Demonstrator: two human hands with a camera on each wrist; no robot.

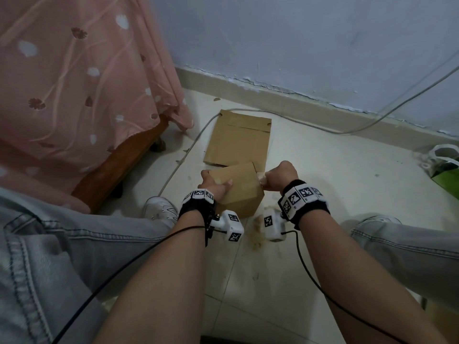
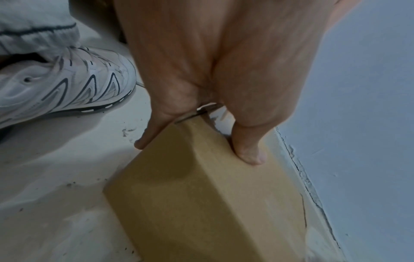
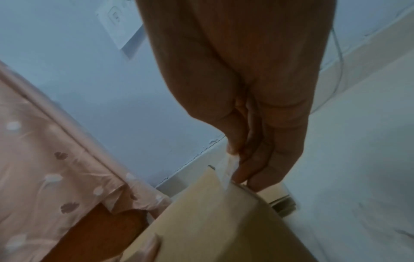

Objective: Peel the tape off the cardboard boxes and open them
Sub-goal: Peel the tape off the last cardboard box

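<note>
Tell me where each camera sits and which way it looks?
Head: worn on the head, looks down at the floor; shows both forearms, the left hand and right hand on the cardboard box, and jeans-clad legs.
Left wrist: looks along the left hand, which grips the box; a white shoe shows.
Right wrist: looks along the right hand, which pinches tape at the box edge.
Shared: all three show the box.

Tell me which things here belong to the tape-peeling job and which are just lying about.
Job:
box, held by left hand
tape, pinched by right hand
flattened cardboard

Lying about:
cable
green bag
pink bedsheet
</note>
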